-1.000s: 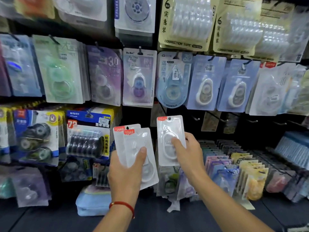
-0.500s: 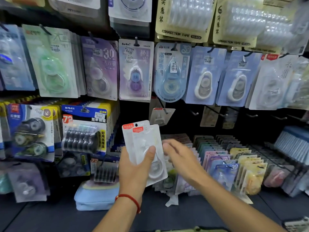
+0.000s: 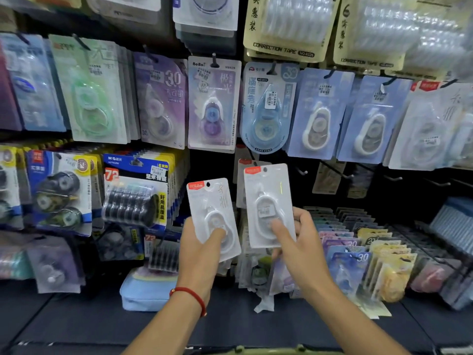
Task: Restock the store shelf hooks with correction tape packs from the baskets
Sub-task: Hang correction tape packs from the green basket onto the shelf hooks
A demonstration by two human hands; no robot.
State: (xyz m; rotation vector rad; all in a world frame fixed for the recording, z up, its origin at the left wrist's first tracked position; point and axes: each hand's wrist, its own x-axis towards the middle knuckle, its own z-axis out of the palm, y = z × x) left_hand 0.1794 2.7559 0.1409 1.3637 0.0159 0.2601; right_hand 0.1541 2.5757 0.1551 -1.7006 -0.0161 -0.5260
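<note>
**Light, slick blister packs: hold low, lead with the hole**

You have a white correction tape pack in each hand. Your left hand [image 3: 202, 248] grips the left pack [image 3: 213, 219] by its lower half, thumb pressed on the clear bubble over the dispenser. Your right hand [image 3: 298, 242] pinches the right pack [image 3: 268, 204] the same way, thumb on the bubble and fingers behind the card. Both packs stand nearly upright, red tabs and hang holes at the top, in front of the dark gap below the hanging row.

These should handle as very light items: a thin card backing with a moulded plastic shell. The card looks stiff enough to stay flat but would likely bend if squeezed at a corner, and the glossy front is probably slippery. Your grip around the bubble seems the safest place, since it is the thickest, firmest part and leaves the hole free.

Just behind the right pack hangs another white pack [image 3: 242, 175], partly hidden. Bare hooks [image 3: 302, 171] stand to the right of it. Guide the hole onto the prong gently; forcing it could tear the card.
</note>
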